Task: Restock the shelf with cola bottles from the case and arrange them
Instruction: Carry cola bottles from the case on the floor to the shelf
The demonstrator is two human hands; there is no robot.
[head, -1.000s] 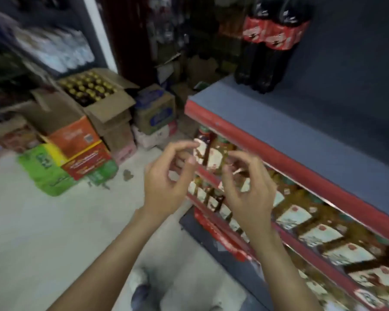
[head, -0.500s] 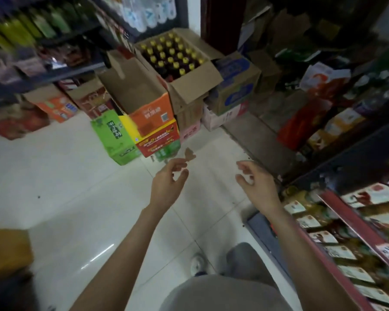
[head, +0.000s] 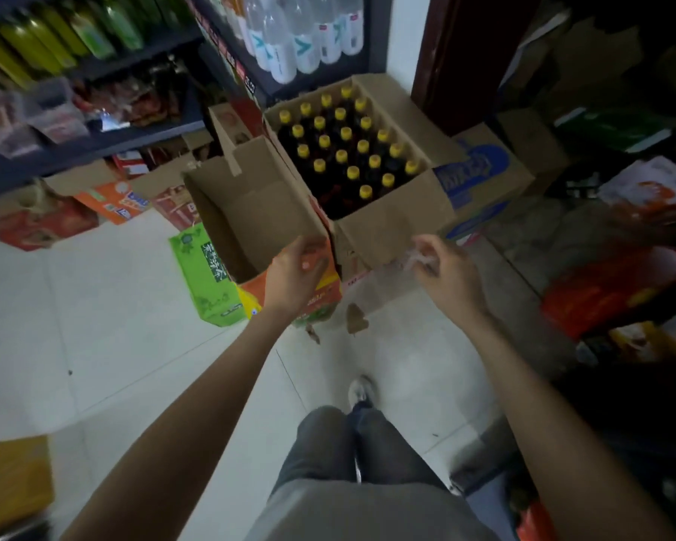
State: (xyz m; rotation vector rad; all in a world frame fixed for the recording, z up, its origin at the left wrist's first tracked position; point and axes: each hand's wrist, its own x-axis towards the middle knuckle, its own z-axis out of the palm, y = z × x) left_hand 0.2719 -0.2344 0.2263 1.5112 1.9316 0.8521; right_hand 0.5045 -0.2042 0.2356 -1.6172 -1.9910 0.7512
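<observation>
Both hands have advanced from mid-aisle to the case [head: 391, 224]: the left hand [head: 295, 273] hovers empty, fingers loosely curled, at its near-left corner, the right hand [head: 443, 273] likewise at its near flap. Dark yellow-capped cola bottles [head: 348, 150] stand upright in rows inside, on the floor [head: 94, 326].

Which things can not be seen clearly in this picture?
- Head view: the right hand is motion-blurred, so its grip cannot be told.
- Bottles in the open case: only yellow caps show; the case walls and shadow hide bodies and labels.
- Left hand: whether it touches the empty box behind it is unclear.
- The right-side shelves are dark and blurred.
</observation>
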